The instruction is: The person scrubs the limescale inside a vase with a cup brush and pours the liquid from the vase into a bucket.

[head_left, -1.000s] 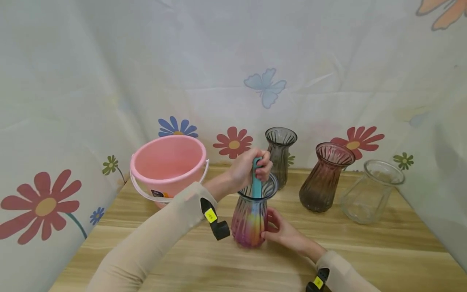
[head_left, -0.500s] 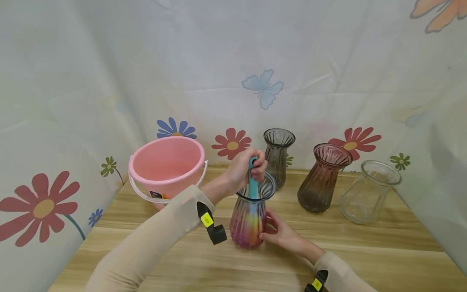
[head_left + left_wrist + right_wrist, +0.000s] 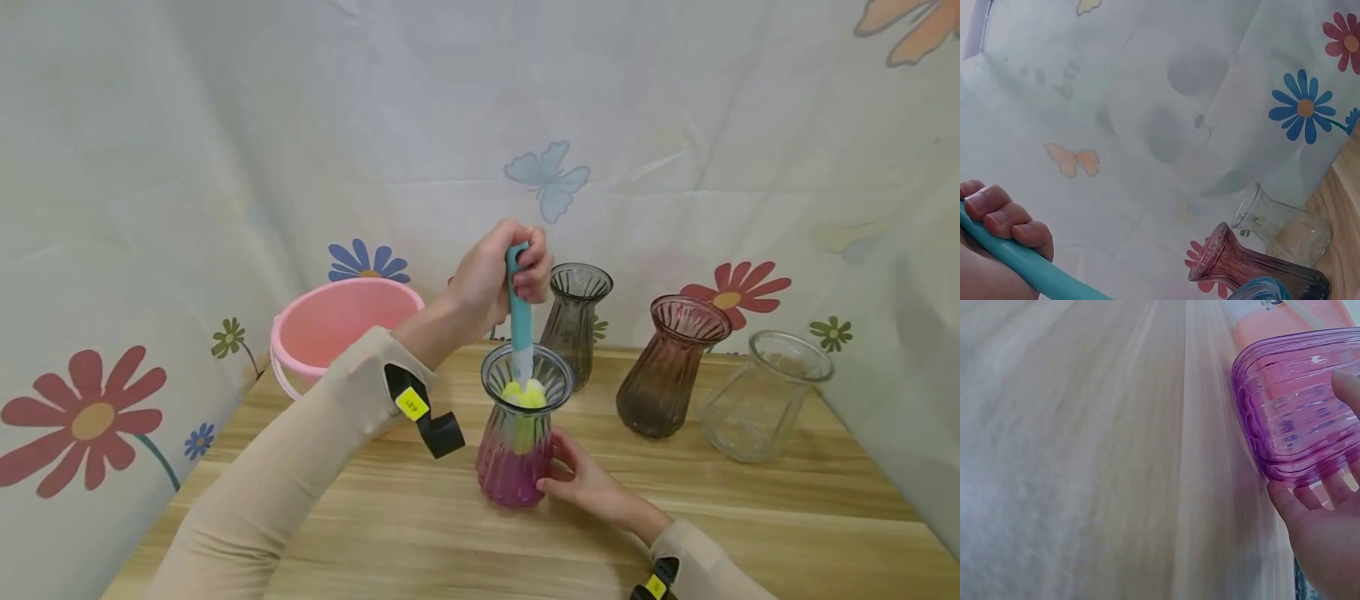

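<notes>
In the head view my left hand [image 3: 498, 271] grips the teal handle of a sponge bottle brush [image 3: 521, 312], held upright over a ribbed glass vase [image 3: 513, 483]. The brush's yellow sponge head [image 3: 527, 394] sits in the vase's neck. That vase has a bluish rim and a purple-pink base standing on the table. My right hand [image 3: 588, 487] holds its lower right side, fingers and thumb curled round the glass. The left wrist view shows fingers [image 3: 1025, 234] wrapped over the brush handle [image 3: 1047, 278]. In the right wrist view the thumb and fingers span the purple glass [image 3: 1297, 419].
A pink bucket [image 3: 285, 346] with a white handle stands at the back left, partly behind my left arm. A grey vase [image 3: 570, 329] is behind the held one. To the right are a reddish-brown vase [image 3: 663, 383] and a clear vase [image 3: 750, 417]. Patterned cloth surrounds the wooden table [image 3: 420, 542].
My left hand has raised the bottle brush, so its sponge head has gone from the vase's lower body up into the neck. My right hand stays on the vase, which has not moved.
</notes>
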The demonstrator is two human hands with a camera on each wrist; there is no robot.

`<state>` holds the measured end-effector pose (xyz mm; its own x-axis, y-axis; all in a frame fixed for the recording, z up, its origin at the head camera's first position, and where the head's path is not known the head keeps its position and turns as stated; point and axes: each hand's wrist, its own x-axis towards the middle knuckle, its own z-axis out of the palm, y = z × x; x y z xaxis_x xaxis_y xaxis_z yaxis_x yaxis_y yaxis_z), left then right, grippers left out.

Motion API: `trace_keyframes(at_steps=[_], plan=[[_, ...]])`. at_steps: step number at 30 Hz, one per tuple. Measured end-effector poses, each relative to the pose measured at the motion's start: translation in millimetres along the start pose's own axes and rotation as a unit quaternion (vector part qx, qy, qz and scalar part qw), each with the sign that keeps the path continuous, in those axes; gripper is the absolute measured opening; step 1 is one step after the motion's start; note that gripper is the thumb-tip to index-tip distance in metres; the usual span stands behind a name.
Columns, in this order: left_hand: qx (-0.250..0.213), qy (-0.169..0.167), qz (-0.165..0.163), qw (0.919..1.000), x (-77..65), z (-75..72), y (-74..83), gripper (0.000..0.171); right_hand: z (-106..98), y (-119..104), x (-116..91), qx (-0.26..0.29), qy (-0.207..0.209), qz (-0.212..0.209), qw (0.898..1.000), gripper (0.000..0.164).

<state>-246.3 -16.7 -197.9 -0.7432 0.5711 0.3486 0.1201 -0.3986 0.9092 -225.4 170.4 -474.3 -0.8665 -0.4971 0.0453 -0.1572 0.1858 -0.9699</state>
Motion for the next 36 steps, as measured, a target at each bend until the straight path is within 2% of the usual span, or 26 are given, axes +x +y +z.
trace_keyframes(at_steps=[4, 7, 14, 17, 23, 25, 28, 36], plan=[[-0.005, -0.003, 0.007, 1.0, 1.3, 0.9, -6.8, 0.026, -1, -3, -1, -0.007, 0.007, 0.002, 1.0, 0.075], [-0.005, -0.002, 0.003, 1.0, 2.1, 1.6, -18.3, 0.025, -2, -3, -1, -0.003, 0.01, -0.002, 1.0, 0.075], [-0.001, -0.007, -0.031, 0.9995, -3.0, -4.4, -52.3, 0.025, -1, 2, 0, 0.002, 0.016, -0.015, 1.0, 0.074], [-0.004, -0.001, -0.03, 0.9995, -6.2, -8.8, -61.3, 0.025, 1, 0, 0, 0.001, 0.025, -0.011, 1.0, 0.075], [0.019, -0.009, -0.071, 0.9973, -13.3, -19.3, -79.9, 0.027, 6, -8, -3, -0.019, 0.05, -0.026, 0.998, 0.076], [0.029, -0.014, -0.074, 0.9968, -14.1, -21.3, -83.8, 0.027, 7, -8, -2, -0.031, 0.052, -0.03, 0.998, 0.075], [0.039, -0.014, -0.067, 0.9969, -14.4, -21.9, -85.5, 0.026, 6, -6, -2, -0.045, 0.04, -0.035, 0.998, 0.073], [0.057, -0.024, -0.077, 0.9951, -15.1, -20.5, -87.6, 0.028, -2, 0, -1, 0.012, -0.017, -0.033, 0.999, 0.071]])
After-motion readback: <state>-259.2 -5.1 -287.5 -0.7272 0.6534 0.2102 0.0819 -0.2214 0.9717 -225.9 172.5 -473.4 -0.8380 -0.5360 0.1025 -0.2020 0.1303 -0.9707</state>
